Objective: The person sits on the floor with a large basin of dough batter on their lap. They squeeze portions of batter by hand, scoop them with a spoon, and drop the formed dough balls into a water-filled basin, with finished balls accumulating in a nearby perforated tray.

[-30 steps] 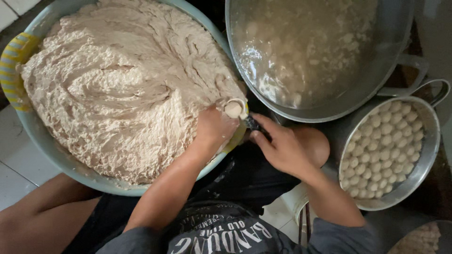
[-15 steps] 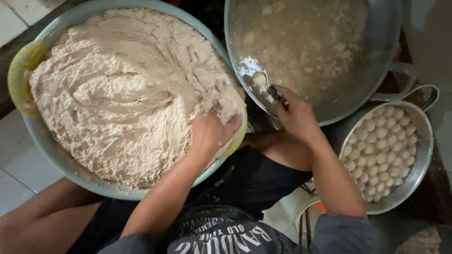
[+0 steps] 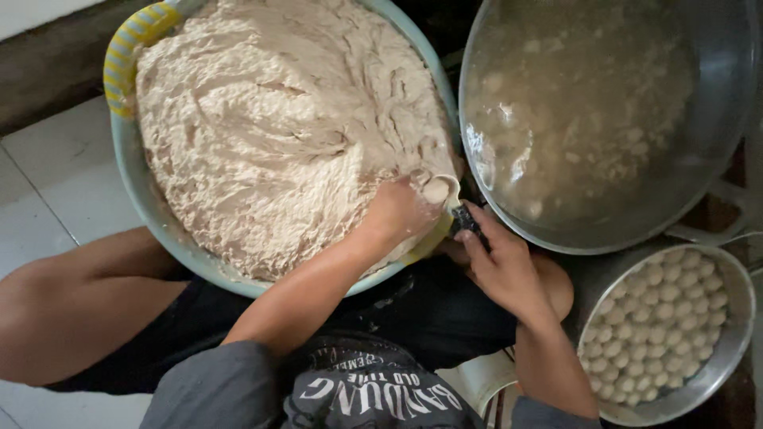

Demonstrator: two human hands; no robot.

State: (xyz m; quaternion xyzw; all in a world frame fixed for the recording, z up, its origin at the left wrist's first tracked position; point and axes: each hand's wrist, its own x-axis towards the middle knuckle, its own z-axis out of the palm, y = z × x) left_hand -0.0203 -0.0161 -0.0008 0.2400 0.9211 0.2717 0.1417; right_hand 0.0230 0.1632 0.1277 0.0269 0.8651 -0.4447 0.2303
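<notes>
At lower centre of the head view, your left hand point(image 3: 397, 213) sits at the near edge of the pale beige paste mound point(image 3: 278, 135), fist closed on the mix, a small round ball of paste point(image 3: 435, 191) squeezed out at the top of the fist between thumb and forefinger. Paste fills the big round light-blue plastic basin point(image 3: 127, 171), which has a yellow-striped handle at its far-left rim. Your fist is inside the basin, against its near-right rim.

Your right hand point(image 3: 502, 266) is just beside the left, to its right, outside the basin. Fingers are curled tight round a small dark-handled metal spoon point(image 3: 465, 218); the spoon tip touches or nearly touches the ball, can't tell which. Bowl of the spoon is mostly hidden behind the ball and your fingers.

Right of the basin, nearly touching it: wide round metal pot of cloudy water point(image 3: 715, 111), pale lumps under the surface, blurred. Your right hand is below its near rim.

Lower right: smaller round metal pan point(image 3: 735, 326) packed with pale round balls point(image 3: 656, 326) in one layer, near your right forearm, apart from it.

Your knee and dark shorts lie under the basin's near side; grey printed shirt at bottom edge. Pale tiled floor point(image 3: 48, 183) at left.
</notes>
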